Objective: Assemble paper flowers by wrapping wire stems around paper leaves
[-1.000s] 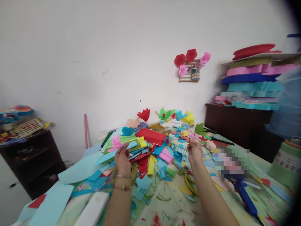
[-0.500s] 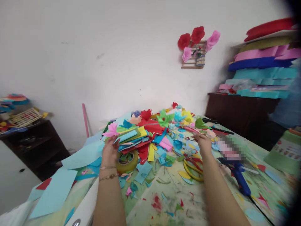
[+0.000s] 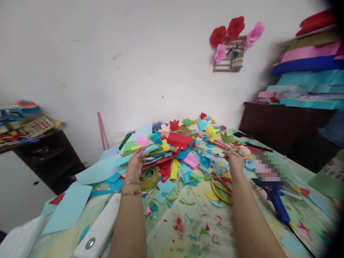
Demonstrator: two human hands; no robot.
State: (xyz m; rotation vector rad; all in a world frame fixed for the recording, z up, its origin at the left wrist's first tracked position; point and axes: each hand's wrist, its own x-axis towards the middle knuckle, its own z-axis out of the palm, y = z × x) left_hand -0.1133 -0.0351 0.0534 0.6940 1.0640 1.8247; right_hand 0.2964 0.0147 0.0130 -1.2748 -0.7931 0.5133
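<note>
A paper flower garland (image 3: 174, 125) stretches across the middle of the table, its blooms pink, blue, peach, red, green and yellow on a thin strand. Whether the strand is string or wire I cannot tell. My left hand (image 3: 136, 162) has its fingers closed on the left end, near the pink flower (image 3: 143, 141). At the other end, my right hand (image 3: 234, 162) pinches the strand near a green flower (image 3: 228, 138). Beneath the garland lie stacked crepe paper strips (image 3: 180, 140). A roll of tape (image 3: 151, 180) sits beside my left hand, and yellow-handled scissors (image 3: 219, 191) lie left of my right wrist.
A blue glue gun (image 3: 279, 206) with its cord lies on the right. At the left are a white device (image 3: 99, 229) and light blue paper sheets (image 3: 68, 208). Paper scraps litter the tabletop (image 3: 172, 215). Crepe paper stacks (image 3: 311, 61) rest on a dark cabinet (image 3: 279, 123).
The garland's middle flowers now look smaller and farther away, and the green bloom has shifted back toward the wall. My hands are slightly closer together. The camera view has shifted a little.
</note>
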